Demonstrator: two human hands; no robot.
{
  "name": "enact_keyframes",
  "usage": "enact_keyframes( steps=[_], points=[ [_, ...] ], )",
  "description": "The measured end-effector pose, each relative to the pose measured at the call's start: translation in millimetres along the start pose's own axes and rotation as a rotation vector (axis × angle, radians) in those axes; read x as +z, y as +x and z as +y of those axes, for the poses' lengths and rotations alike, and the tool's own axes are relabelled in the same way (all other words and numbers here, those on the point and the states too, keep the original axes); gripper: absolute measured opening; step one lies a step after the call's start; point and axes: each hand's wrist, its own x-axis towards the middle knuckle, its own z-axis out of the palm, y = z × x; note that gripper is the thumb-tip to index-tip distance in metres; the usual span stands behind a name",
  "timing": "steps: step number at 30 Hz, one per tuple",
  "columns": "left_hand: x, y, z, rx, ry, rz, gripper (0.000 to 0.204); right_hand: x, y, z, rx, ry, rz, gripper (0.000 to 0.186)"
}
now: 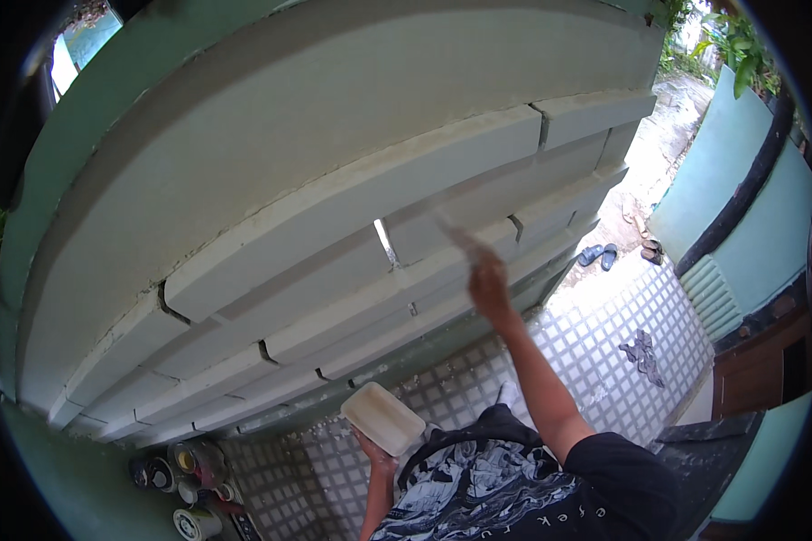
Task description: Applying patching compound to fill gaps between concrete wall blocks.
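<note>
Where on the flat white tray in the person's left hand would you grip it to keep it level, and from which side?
Grip the white tray under its near end, coming from below, as the left hand does. It is shallow, rectangular and lies nearly flat, open side up, so fingers beneath probably keep it level and leave the top free.

I see open tiled floor (604, 334) at 4 o'clock; block wall (334, 198) bars 12, paint cans (189, 487) crowd 7
</note>
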Motion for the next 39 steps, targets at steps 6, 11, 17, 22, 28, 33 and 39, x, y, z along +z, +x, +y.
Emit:
enact_keyframes(
  steps=[6,11,17,22,28,33,39],
  points=[
    [22.3,11.1,-5.1,-0.018,0.002,-0.029,0.06,-55.4,42.3,115.6,0.437,-0.212,0.498,0.049],
    [31.0,14.5,-18.8,-0.005,0.021,-0.052,0.061,7.9,4.3,59.7,0.15,-0.357,0.239,0.047],
    [70.9,11.9,-37.1,0.012,0.057,-0.033,0.062,-0.2,-7.7,-13.4,-0.02,0.151,-0.153,0.047],
    [91.0,12.7,-42.9,0.035,0.06,-0.004,0.063,-4.2,7.3,54.3,0.447,-0.03,0.333,0.045],
    [116.5,10.5,-52.1,0.036,0.071,0.024,0.064,66.4,-52.2,26.0,0.278,-0.187,0.078,0.051],
    [121.9,4.0,-54.9,0.038,0.089,0.043,0.065,43.5,-69.8,-7.9,0.027,0.19,-0.091,0.041],
    [126.5,-2.6,-60.1,0.056,0.11,0.027,0.065,-9.8,-11.5,98.2,0.433,-0.212,0.275,0.046]
  ],
)
